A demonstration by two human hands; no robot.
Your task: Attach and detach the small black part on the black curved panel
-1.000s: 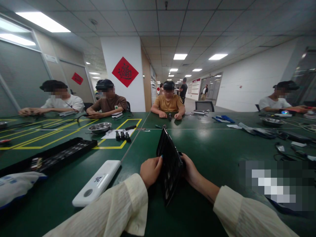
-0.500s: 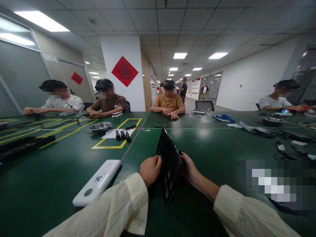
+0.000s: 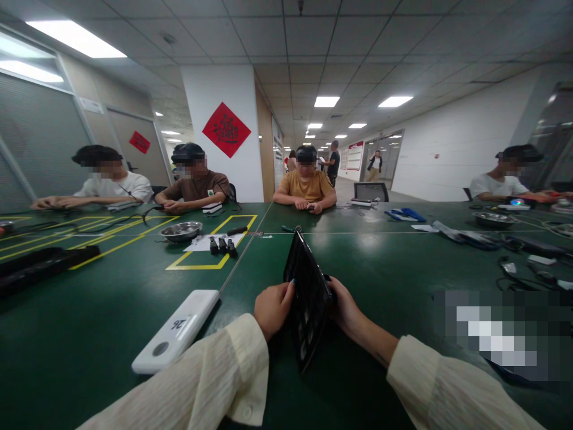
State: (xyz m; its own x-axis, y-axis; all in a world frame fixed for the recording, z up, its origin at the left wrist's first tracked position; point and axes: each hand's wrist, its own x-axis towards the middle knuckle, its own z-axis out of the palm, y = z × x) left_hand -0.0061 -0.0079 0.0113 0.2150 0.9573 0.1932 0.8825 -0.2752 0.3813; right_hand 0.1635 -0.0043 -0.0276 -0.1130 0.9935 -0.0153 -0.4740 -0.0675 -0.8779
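Observation:
A black flat panel (image 3: 310, 298), glossy like a tablet, stands tilted on edge between my hands above the green table. My left hand (image 3: 272, 307) is closed at its left edge, the thumb lying on the face turned toward me. A tiny blue spot shows at that thumb's tip; I cannot make out what it is. At the right edge, my right hand (image 3: 344, 304) grips the panel, with most of its fingers hidden behind it. A white power bank (image 3: 176, 331) marked 26 lies left of my left forearm.
On the green table (image 3: 380, 257) are a metal bowl (image 3: 181, 231), several small black parts (image 3: 222, 246) on white paper, and a long black tray (image 3: 45, 266) at left. Cables and pouches (image 3: 465, 234) lie at right. A person (image 3: 307, 185) sits opposite; others sit at both sides.
My hands and the panel stay almost still. The person opposite has drawn both hands together. At far left, a seated person's hands have shifted slightly.

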